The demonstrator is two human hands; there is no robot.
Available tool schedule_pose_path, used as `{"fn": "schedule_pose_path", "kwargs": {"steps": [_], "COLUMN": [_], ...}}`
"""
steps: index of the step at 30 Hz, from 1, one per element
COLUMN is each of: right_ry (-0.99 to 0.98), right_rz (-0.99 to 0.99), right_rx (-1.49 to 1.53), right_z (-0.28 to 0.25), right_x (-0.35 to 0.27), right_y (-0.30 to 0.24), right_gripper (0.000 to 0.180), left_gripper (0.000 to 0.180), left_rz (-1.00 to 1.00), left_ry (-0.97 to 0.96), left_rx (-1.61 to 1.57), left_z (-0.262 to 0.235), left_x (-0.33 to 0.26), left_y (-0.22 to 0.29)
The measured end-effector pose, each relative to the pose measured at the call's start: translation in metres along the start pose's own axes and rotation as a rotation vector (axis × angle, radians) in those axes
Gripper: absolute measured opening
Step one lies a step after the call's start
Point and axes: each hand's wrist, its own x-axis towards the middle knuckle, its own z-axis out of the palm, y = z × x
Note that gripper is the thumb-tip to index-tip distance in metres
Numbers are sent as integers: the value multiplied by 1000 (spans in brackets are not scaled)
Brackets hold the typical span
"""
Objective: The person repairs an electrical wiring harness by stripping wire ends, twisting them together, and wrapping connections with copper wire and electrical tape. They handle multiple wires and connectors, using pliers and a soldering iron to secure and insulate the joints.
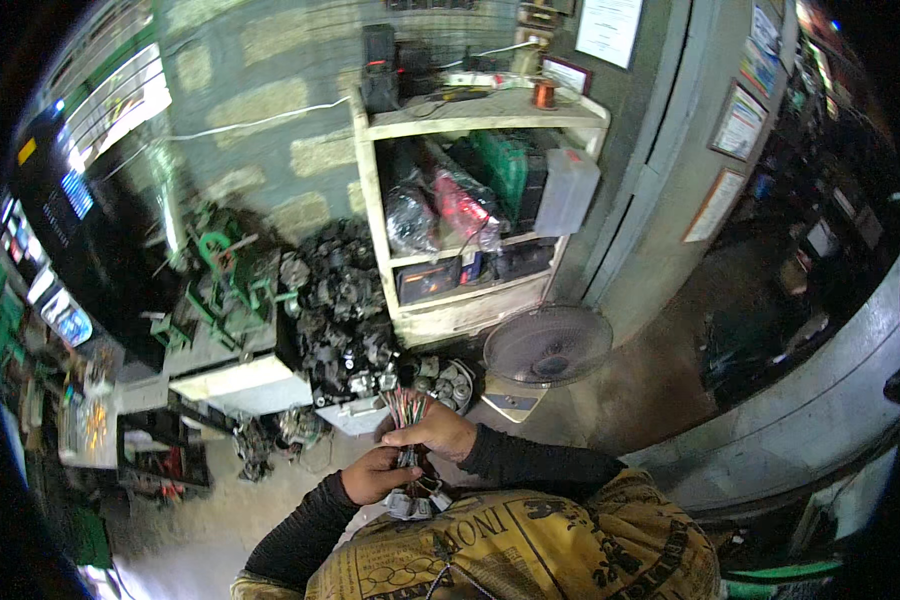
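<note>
My left hand and my right hand are close together in front of my chest, both closed around a bundle of thin coloured wires. The wire ends fan out upward above my right hand, in red, green and white. Below my left hand the bundle hangs down to several small white connectors. Both forearms wear dark long sleeves, and a yellow printed shirt fills the lower edge.
A white shelf unit stands ahead with bags, boxes and tools on it. A pile of dark engine parts lies to its left, beside a green machine. A round fan lies on the concrete floor.
</note>
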Motion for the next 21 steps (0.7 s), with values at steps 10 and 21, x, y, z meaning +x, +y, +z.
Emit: {"fn": "schedule_pose_path", "kwargs": {"steps": [10,21], "right_ry": [244,292], "right_rz": [-110,-249], "right_rx": [65,-32], "right_z": [-29,-102], "right_x": [59,133], "right_y": [-33,-80], "right_gripper": [21,29], "left_gripper": [52,42], "left_rz": [18,-7], "left_ry": [36,26], "left_rx": [-243,112], "left_z": [-47,-137], "left_x": [75,163], "left_y": [22,32]}}
